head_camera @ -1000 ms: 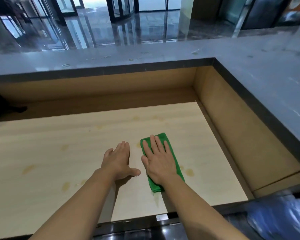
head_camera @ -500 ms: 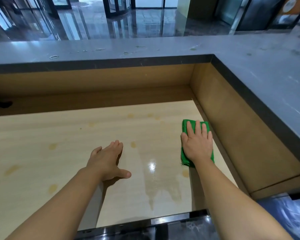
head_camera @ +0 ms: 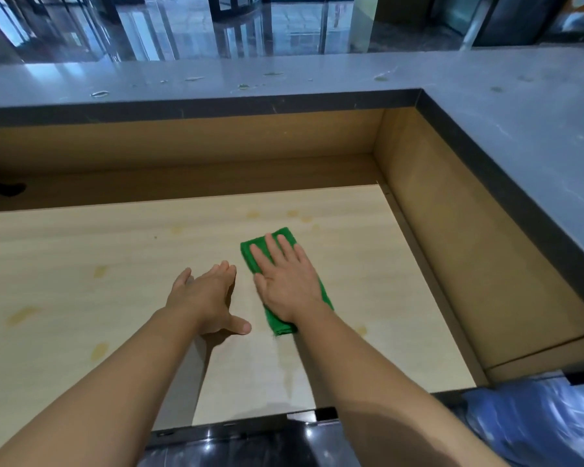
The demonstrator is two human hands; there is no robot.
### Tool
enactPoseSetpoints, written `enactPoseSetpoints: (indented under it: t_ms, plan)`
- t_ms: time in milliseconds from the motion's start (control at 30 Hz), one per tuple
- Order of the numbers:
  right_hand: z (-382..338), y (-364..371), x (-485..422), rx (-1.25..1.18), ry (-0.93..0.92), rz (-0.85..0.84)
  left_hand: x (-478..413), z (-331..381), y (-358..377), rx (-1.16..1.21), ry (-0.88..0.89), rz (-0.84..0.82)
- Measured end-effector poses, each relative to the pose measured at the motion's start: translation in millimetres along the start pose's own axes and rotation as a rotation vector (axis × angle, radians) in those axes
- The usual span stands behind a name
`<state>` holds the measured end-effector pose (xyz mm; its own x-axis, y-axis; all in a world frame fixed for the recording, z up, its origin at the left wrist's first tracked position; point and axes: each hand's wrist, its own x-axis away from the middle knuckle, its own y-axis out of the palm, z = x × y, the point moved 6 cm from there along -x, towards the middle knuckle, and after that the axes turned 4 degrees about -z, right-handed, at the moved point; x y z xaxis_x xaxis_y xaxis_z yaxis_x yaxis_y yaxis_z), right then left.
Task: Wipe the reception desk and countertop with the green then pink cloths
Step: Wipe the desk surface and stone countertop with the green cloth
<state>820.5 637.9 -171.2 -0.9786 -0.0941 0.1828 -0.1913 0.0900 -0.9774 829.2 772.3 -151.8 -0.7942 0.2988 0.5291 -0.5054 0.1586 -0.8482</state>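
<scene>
1. The green cloth (head_camera: 281, 326), folded into a long narrow strip, lies flat just right of the frame's centre, angled from upper left to lower right.
2. It rests on the pale wood-grain desk (head_camera: 81, 264), which carries scattered yellowish stains.

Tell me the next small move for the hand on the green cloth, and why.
Probably slide the right hand, pressed flat on the green cloth, forward toward the yellowish stains just beyond it on the wooden desk; they look unwiped. The left hand braces beside it.
</scene>
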Motion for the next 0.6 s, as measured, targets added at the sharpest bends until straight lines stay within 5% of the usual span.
enactPoseSetpoints:
  t_ms: [300,600]
  plan:
    - [168,-13,46,-0.004,0.372,0.086,1,4,0,0.010,-0.028,-0.042]
    - [127,2,78,-0.071,0.679,0.095,-3,1,2,0.046,0.012,-0.029]
